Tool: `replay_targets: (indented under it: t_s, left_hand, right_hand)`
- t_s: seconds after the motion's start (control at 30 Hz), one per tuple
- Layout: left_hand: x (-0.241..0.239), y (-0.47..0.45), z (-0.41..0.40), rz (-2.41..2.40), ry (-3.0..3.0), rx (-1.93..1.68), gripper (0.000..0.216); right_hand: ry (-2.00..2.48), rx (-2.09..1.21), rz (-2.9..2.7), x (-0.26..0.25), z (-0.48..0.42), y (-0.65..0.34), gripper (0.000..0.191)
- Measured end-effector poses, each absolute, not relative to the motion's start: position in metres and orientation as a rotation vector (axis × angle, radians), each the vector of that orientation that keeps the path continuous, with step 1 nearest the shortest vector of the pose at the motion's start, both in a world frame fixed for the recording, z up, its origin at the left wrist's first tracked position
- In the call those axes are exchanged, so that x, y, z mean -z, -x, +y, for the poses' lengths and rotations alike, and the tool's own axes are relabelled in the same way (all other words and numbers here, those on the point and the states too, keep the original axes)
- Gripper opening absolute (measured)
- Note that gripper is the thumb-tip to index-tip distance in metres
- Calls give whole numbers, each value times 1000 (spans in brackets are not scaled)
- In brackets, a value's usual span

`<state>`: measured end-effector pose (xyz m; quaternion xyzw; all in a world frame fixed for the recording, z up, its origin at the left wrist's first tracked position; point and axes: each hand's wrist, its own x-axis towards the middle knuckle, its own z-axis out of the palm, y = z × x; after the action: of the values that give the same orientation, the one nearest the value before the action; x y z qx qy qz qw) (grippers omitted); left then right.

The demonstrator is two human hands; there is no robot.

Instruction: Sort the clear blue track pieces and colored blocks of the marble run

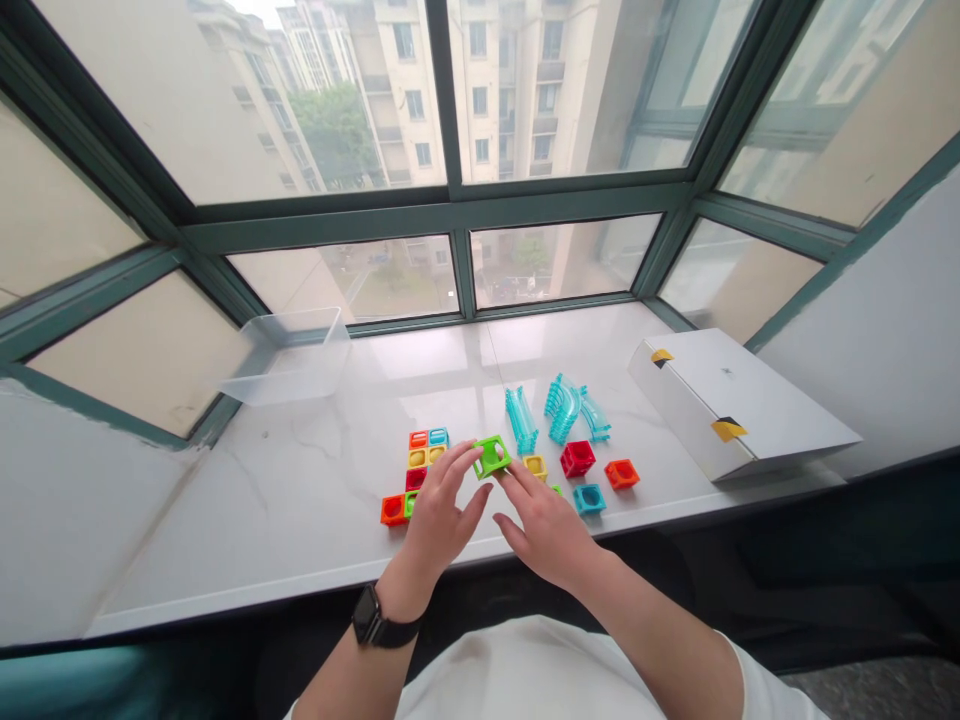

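Clear plastic, the tub (322, 385) sits back by the window, presumably sparing our arms. Blocks (417, 459) abut in rows, likely for order. Our left hand's (439, 510) fingers hold the green block (491, 457) with our right hand's (546, 530), fingertips at opposing sides, thumbs off, probably for turning it. Loose blocks (577, 459) and tracks (521, 420) leave gaps between them; the front ones near the sill's (247, 490) edge. The box (750, 385) stands well right, leaving elbow room.

A bright green hollow block (491, 459) is held tilted.
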<state>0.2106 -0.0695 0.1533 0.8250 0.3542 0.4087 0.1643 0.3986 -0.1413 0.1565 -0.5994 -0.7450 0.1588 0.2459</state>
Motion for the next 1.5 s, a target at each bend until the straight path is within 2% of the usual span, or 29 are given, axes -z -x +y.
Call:
replay_targets:
  t_s: [0.3, 0.47, 0.63, 0.9, 1.13, 1.33, 1.5]
  left_hand:
    - [-145, -205, -74, 1064, -2420, -1154, 32]
    - [-143, -202, -79, 1069, -2386, -1225, 30]
    - [-143, -197, -85, 1094, -2144, -1342, 24]
    - [-149, -199, -98, 827, -2073, -1384, 28]
    - [-152, -203, -99, 783, -2072, -1317, 30]
    - [-158, -206, -98, 761, -2051, -1269, 26]
    - [-162, -208, -96, 778, -1983, -1094, 24]
  right_hand:
    - [1492, -477, -2106, -156, -145, -409, 63]
    - [1309, -506, -2074, -161, -150, -423, 48]
    - [1113, -520, -1774, -159, -153, -431, 33]
    - [938, -824, -1595, -158, -150, -423, 50]
    - [918, -693, -1547, -165, -148, -415, 43]
    - [917, -738, -1542, -166, -147, -416, 47]
    - [960, -774, -1518, -161, -146, -417, 47]
